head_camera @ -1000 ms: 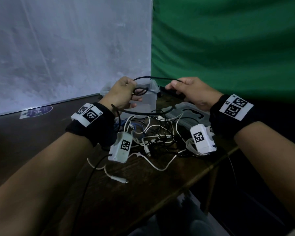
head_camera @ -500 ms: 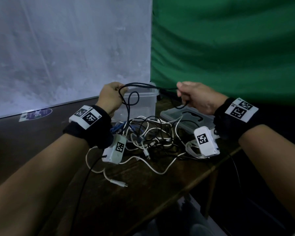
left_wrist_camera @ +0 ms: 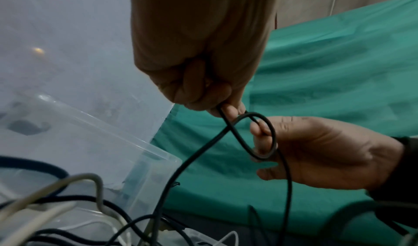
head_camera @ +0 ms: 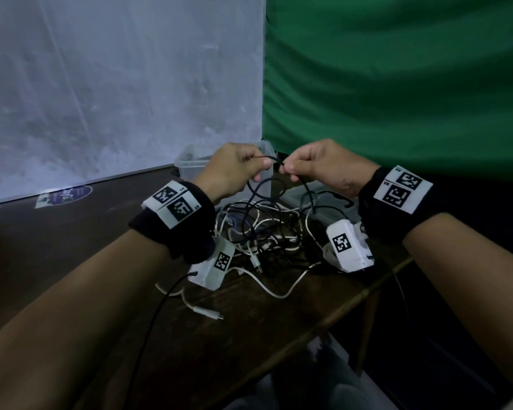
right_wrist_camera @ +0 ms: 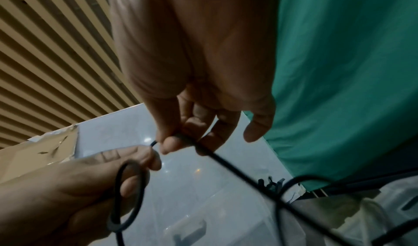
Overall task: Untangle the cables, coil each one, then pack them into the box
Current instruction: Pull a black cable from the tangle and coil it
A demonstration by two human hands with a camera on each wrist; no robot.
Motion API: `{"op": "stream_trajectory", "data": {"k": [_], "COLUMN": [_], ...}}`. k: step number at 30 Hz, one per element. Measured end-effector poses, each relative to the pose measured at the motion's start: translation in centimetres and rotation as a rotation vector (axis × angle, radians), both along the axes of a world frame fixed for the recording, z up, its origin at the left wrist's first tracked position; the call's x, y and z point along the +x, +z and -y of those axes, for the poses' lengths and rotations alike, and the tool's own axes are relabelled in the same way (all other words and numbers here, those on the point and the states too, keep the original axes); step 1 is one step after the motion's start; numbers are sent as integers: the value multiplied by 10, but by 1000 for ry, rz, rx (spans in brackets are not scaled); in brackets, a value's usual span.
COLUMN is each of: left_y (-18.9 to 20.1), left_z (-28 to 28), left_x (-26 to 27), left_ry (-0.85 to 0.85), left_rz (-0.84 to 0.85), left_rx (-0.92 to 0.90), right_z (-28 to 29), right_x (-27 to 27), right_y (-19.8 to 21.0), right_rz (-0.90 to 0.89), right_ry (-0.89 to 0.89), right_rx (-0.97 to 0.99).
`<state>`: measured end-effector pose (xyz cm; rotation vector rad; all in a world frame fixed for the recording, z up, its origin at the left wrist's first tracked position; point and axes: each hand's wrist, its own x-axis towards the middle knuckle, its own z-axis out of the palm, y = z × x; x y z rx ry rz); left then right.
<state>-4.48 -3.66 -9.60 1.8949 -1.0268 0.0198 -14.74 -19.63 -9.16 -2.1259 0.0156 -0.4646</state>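
Note:
Both hands are raised above a tangle of white and black cables [head_camera: 264, 232] on the dark wooden table. My left hand [head_camera: 251, 168] pinches a thin black cable [head_camera: 266, 157], and a small loop [right_wrist_camera: 126, 194] of it hangs round the fingers. My right hand [head_camera: 290, 170] pinches the same cable a short way along, between thumb and fingertips [right_wrist_camera: 172, 142]. From there the black cable [left_wrist_camera: 196, 157] drops into the tangle. The clear plastic box [head_camera: 190, 167] stands open just behind the hands.
The box's clear lid [head_camera: 320, 199] lies flat to the right of the tangle. A white cable end with a plug [head_camera: 205, 312] trails toward me. The table's front edge [head_camera: 323, 324] runs diagonally near the right. A green cloth hangs behind on the right.
The hands have come close together; half a second ago they were apart with the black cable stretched between them. The larger hanging loop has shrunk to a small one at my left fingers.

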Motion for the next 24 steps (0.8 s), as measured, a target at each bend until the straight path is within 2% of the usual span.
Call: {"op": "stream_trajectory", "data": {"k": [6,11,13,18,21,24], "left_y": [-5,-7,-5,2,6,6], "left_z": [-11,-14,-15,-12,-7,-3], "left_x": [10,6,5,3,2,-2], "left_ry": [50,2,-22,-84,-78,-113], "left_rz": [-33,-58,-108,-379,-414,-392], "left_rx": [107,306,266,-85,-150,-146], "right_z": [20,22,25,26,17,4], "right_x": [7,12,12,4,5,4], "right_y": [-2,-1,-2,-11,-12,-10], "right_rz": [147,187,165,-8,40,3], "right_ry": [-275,-334,-348,-382,-336,-53], "right_rx": [127,280,267,5,136,305]}}
